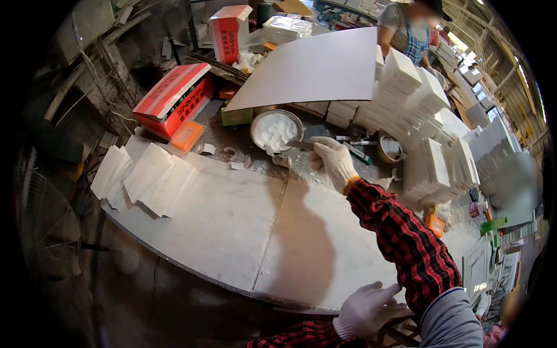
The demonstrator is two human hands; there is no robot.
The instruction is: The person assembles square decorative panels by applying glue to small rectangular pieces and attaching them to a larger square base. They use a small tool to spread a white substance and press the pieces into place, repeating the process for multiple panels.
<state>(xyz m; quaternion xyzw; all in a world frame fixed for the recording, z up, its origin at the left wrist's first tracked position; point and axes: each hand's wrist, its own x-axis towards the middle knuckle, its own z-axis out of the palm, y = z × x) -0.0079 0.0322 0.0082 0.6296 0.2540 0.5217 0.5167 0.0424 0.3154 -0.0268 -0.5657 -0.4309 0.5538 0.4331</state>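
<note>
My right hand (333, 161), in a white knit glove, is closed round the handle of a putty knife (297, 145). The metal blade points left and reaches the rim of a round bowl (253, 137) of lumpy white paste (275, 130). Low in the view, at the front edge of the pale worktop (226, 232), is my gloved left hand (368, 310). Its fingers are stretched out, with nothing seen in them. Torn bits of paper (238, 166) lie in front of the bowl.
Thin white sheets (152, 180) are fanned out at the left. Red boxes (174, 104) and an orange container (187, 136) stand behind them. A large white board (313, 72) leans over the back. Stacked white slabs (426, 168) rise at the right; another person (400, 29) stands beyond.
</note>
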